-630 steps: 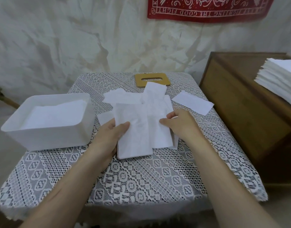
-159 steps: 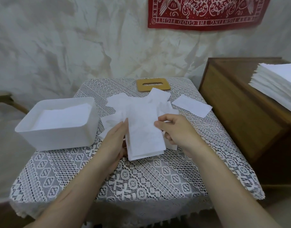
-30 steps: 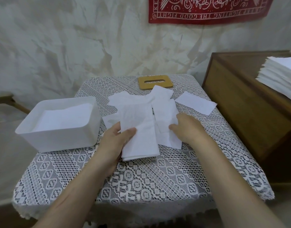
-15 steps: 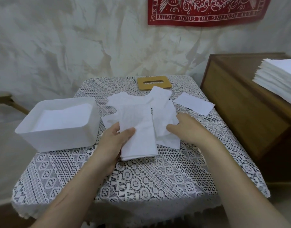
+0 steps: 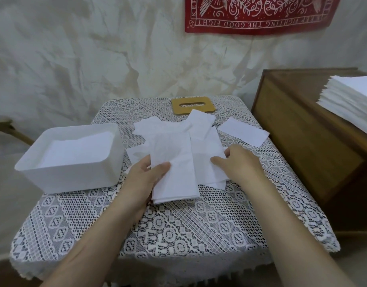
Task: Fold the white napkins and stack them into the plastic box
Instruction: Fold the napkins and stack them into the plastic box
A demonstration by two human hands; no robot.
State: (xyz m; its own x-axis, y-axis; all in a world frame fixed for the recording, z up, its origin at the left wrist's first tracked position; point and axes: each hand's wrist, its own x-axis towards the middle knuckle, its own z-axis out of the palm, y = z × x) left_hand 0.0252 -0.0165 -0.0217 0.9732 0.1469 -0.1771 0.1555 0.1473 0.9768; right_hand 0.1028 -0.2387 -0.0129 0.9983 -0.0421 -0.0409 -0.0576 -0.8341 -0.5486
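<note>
Plastic box (image 5: 74,180): set on the left part of the lace-covered table (image 5: 178,228), open at the top.
Napkins in the box (image 5: 74,150): a flat white stack is seen inside, its top below the rim.
Left hand (image 5: 145,179): placed just right of the box; the folded napkin is grasped at its left edge, the thumb laid on top and the fingers slid beneath.
Folded napkin (image 5: 176,172): a long, layered white strip, held in the left hand's pinch and extending away from the thumb toward the table's far side; its near end lies on the lace beside the wrist.
Loose napkins (image 5: 205,154): several crumpled sheets are spread under and behind the folded one, between the two hands.
Wooden lid (image 5: 193,105): a tan slotted plate is laid at the far edge of the table, touched by a napkin corner.
Right hand (image 5: 240,162): rested on the right edge of the loose napkins, thumb on the paper; whether the sheet is pinched or only pressed cannot be told.
Single napkin (image 5: 243,131): laid flat apart, beyond the right hand.
Wooden cabinet (image 5: 298,146): stood just right of the table.
Napkin pile (image 5: 352,102): a thick unfolded stack is kept on the cabinet top.
</note>
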